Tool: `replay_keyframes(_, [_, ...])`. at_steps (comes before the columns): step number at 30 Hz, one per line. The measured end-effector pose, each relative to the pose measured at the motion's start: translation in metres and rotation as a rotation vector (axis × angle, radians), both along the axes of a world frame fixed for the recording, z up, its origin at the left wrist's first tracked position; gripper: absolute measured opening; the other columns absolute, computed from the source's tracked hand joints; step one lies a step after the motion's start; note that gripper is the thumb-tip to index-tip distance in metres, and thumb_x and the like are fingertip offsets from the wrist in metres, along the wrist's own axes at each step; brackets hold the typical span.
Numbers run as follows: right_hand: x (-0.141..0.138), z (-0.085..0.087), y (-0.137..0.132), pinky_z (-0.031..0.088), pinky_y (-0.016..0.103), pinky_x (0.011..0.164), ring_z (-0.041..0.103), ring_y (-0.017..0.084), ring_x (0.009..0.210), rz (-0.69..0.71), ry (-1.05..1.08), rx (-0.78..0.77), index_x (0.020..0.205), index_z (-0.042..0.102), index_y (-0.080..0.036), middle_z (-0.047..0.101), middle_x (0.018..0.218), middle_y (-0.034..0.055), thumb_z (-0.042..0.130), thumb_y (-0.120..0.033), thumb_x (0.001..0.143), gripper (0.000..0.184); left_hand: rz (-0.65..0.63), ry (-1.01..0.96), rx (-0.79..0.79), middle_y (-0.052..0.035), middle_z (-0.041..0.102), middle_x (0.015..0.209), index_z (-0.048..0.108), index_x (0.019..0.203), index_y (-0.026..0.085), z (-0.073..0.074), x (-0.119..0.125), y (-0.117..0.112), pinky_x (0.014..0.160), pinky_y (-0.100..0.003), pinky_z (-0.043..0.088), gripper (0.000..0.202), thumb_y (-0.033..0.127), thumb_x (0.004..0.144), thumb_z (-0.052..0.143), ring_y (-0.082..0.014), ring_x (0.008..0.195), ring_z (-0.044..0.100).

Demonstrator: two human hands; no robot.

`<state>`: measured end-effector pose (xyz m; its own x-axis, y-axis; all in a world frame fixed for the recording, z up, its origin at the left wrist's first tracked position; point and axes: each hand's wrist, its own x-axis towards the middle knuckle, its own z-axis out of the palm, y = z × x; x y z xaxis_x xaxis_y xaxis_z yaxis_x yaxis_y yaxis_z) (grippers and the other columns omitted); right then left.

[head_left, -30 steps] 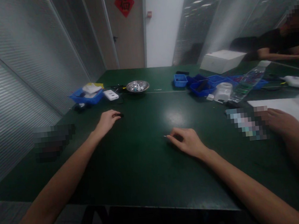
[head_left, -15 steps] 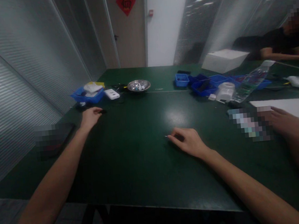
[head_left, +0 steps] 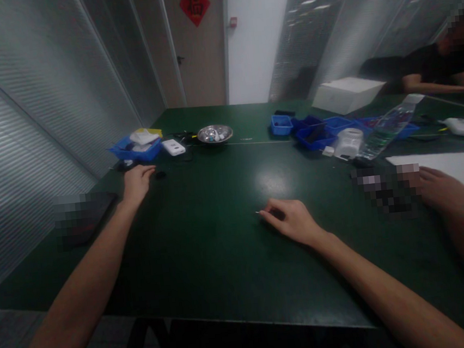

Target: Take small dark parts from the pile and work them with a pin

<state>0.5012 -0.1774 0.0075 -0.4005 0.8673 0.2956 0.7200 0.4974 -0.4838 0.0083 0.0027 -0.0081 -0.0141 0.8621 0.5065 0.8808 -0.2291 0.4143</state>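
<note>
My left hand (head_left: 136, 181) rests far out on the dark green table (head_left: 223, 251), palm down and fingers loosely stretched. A small black thing (head_left: 160, 175) lies on the table just off its fingertips, apart from them. My right hand (head_left: 292, 220) lies near the table's middle. Its thumb and forefinger are pinched on a thin, pale pin-like piece (head_left: 257, 212) that sticks out to the left.
Behind my left hand are a blue bin (head_left: 135, 149), a white device (head_left: 173, 147) and a metal bowl (head_left: 214, 134). More blue bins (head_left: 314, 133), a plastic bottle (head_left: 387, 126) and a white box (head_left: 347, 94) stand at the back right. A co-worker's hand (head_left: 441, 189) rests at the right.
My left hand carried the small black thing leftward and farther away, then let it go on the table. My right hand has stayed put with its pinch unchanged.
</note>
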Motion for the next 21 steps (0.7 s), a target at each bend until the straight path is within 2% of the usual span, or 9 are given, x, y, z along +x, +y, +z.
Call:
replay_keyframes(3, [0.0, 0.0, 0.0, 0.039, 0.027, 0.06, 0.06, 0.013, 0.061, 0.003, 0.003, -0.003, 0.088, 0.066, -0.022, 0.07, 0.078, -0.0006, 0.056, -0.045, 0.101, 0.029, 0.048, 0.022, -0.019, -0.0118, 0.074, 0.105, 0.071, 0.126, 0.012, 0.002, 0.004, -0.001, 0.097, -0.034, 0.049, 0.041, 0.029, 0.098, 0.046, -0.0267, 0.101, 0.069])
replay_keyframes(6, [0.0, 0.0, 0.0, 0.038, 0.026, 0.059, 0.059, 0.012, 0.06, 0.001, -0.003, -0.006, 0.088, 0.066, -0.022, 0.07, 0.076, -0.001, 0.056, -0.045, 0.101, 0.028, 0.084, -0.013, -0.06, -0.0092, 0.075, 0.095, 0.055, 0.145, 0.011, 0.002, 0.007, -0.001, 0.091, -0.032, 0.05, 0.05, 0.027, 0.099, 0.044, -0.023, 0.091, 0.07])
replay_keyframes(8, [0.0, 0.0, 0.0, 0.038, 0.026, 0.059, 0.059, 0.012, 0.06, 0.002, -0.004, -0.007, 0.088, 0.066, -0.022, 0.07, 0.077, -0.001, 0.056, -0.045, 0.101, 0.028, 0.091, -0.069, -0.065, -0.0076, 0.075, 0.093, 0.047, 0.149, 0.011, 0.001, 0.007, -0.001, 0.085, -0.03, 0.051, 0.053, 0.028, 0.099, 0.046, -0.0202, 0.083, 0.07])
replay_keyframes(11, [0.0, 0.001, -0.001, 0.038, 0.027, 0.06, 0.059, 0.013, 0.062, -0.001, -0.005, 0.006, 0.088, 0.066, -0.022, 0.07, 0.077, -0.0006, 0.056, -0.045, 0.101, 0.028, 0.078, -0.14, -0.037, -0.0086, 0.076, 0.098, 0.059, 0.133, 0.013, -0.002, 0.004, 0.0, 0.078, -0.028, 0.052, 0.041, 0.031, 0.098, 0.049, -0.0186, 0.078, 0.07])
replay_keyframes(14, [-0.001, 0.002, -0.001, 0.037, 0.027, 0.059, 0.059, 0.013, 0.062, -0.007, -0.019, 0.012, 0.086, 0.066, -0.022, 0.07, 0.077, -0.0003, 0.057, -0.045, 0.101, 0.028, 0.044, -0.144, -0.007, -0.0086, 0.076, 0.1, 0.071, 0.115, 0.015, -0.005, 0.002, 0.0, 0.078, -0.028, 0.053, 0.033, 0.033, 0.097, 0.05, -0.0194, 0.08, 0.071])
replay_keyframes(18, [-0.001, 0.002, -0.001, 0.037, 0.026, 0.059, 0.059, 0.013, 0.062, -0.006, -0.019, -0.007, 0.088, 0.066, -0.022, 0.07, 0.078, -0.0004, 0.056, -0.044, 0.101, 0.027, 0.031, -0.063, 0.066, -0.0094, 0.075, 0.102, 0.075, 0.116, 0.017, -0.008, 0.004, 0.001, 0.089, -0.032, 0.052, 0.037, 0.032, 0.097, 0.048, -0.0232, 0.092, 0.07])
replay_keyframes(21, [-0.001, 0.003, -0.001, 0.037, 0.026, 0.059, 0.059, 0.013, 0.062, -0.003, -0.025, -0.018, 0.088, 0.066, -0.022, 0.07, 0.077, -0.0005, 0.055, -0.044, 0.101, 0.028, 0.075, -0.041, 0.089, -0.0112, 0.074, 0.107, 0.078, 0.114, 0.017, -0.009, 0.008, 0.003, 0.095, -0.035, 0.051, 0.036, 0.033, 0.095, 0.052, -0.0258, 0.097, 0.069])
